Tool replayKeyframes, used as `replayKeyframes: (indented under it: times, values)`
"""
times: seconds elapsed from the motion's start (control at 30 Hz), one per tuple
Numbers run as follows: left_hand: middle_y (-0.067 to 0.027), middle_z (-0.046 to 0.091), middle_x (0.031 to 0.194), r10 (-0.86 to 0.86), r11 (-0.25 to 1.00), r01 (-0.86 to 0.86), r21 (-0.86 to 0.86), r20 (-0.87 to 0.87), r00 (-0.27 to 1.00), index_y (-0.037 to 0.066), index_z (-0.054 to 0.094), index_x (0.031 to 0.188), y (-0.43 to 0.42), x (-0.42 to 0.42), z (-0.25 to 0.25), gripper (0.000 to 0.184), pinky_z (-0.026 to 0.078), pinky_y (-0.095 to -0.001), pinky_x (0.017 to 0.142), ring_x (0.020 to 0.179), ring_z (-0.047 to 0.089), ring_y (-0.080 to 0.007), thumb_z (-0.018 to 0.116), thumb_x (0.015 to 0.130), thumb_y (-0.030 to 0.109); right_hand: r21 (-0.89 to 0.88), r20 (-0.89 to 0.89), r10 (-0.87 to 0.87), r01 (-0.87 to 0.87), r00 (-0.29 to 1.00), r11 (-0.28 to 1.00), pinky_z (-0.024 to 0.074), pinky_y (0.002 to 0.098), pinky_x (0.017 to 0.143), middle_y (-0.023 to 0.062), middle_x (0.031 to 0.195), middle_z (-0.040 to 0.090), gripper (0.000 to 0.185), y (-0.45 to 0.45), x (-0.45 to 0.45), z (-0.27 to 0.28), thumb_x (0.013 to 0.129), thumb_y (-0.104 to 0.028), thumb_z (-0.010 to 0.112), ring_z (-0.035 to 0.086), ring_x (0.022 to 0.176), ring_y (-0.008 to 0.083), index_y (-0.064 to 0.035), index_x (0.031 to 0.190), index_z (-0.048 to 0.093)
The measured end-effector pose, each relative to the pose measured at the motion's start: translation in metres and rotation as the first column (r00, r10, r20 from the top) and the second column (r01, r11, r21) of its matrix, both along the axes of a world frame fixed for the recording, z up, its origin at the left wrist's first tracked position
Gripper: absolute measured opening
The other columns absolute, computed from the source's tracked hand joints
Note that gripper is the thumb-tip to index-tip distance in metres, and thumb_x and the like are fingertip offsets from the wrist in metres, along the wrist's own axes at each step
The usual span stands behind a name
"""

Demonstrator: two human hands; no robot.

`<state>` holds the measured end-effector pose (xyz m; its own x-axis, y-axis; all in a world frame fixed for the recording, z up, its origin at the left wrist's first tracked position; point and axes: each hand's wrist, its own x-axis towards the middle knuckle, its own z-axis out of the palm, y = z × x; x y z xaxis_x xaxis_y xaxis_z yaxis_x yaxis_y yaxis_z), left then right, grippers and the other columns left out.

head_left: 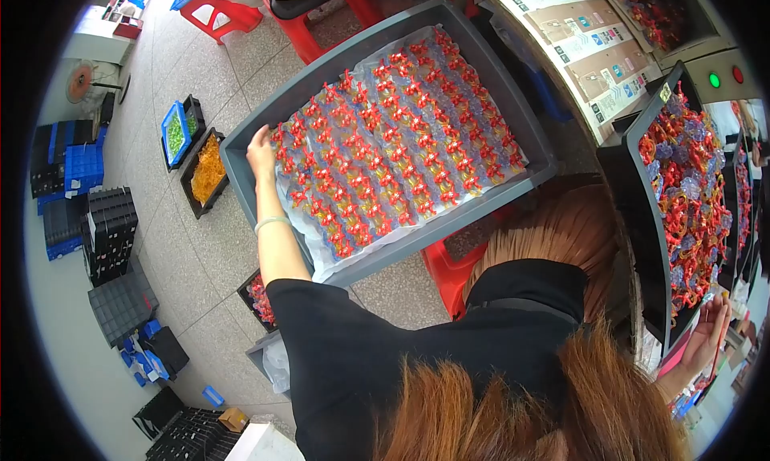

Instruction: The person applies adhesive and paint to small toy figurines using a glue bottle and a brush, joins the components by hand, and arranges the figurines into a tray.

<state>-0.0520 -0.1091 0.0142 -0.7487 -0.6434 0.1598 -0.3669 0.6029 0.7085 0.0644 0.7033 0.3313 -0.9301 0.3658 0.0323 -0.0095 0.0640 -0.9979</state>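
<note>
My left hand [261, 152] reaches across the left side of a large grey tray [385, 256], its fingers drawn together beside the end of a row of small pieces. Whatever those fingers hold is too small to make out. Rows of red, yellow and translucent purple plastic pieces [385, 156] lie on white sheeting [325, 260] in the tray. At far right, my right hand [707, 333] is raised near the front end of a black bin [634, 220]. A thin reddish stick [722, 341] rests between its fingers; its tip is unclear.
Loose red and purple pieces [686, 212] fill the bin. A bench [573, 44] with printed cardboard borders the right. On the floor stand trays of orange pieces [208, 170] and green pieces [175, 132]. Red stools [449, 272] sit below and beyond the tray; a person sits at the top.
</note>
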Motion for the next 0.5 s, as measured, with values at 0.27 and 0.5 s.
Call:
replayKeyframes:
  times: [0.27,0.5]
  values:
    - [-0.0165,0.051,0.103,0.056,0.987,0.032,-0.159,0.515,0.856,0.008,0.051,0.108,0.007,0.02,0.0,0.049,0.038,-0.0353,0.085,0.1,0.047,-0.0288,0.066,0.063,0.02,0.009,0.038,-0.028,0.027,0.999,1.0,0.038,0.0252,0.085,0.0091,0.104,0.052,0.03,-0.003,-0.011,-0.006,0.088,-0.014,0.039,0.05,0.093,0.0133,-0.0001,0.115,0.041]
    - [-0.0148,0.055,0.098,0.081,0.992,-0.033,-0.121,0.421,0.903,0.006,0.053,0.103,0.002,0.031,0.007,0.038,0.041,-0.0332,0.08,0.093,0.052,-0.0262,0.06,0.069,0.023,-0.001,0.036,0.011,-0.011,0.999,1.0,0.0374,0.026,0.086,0.009,0.105,0.051,0.031,0.006,-0.01,-0.008,0.088,-0.014,0.04,0.05,0.094,0.0134,0.0,0.115,0.04]
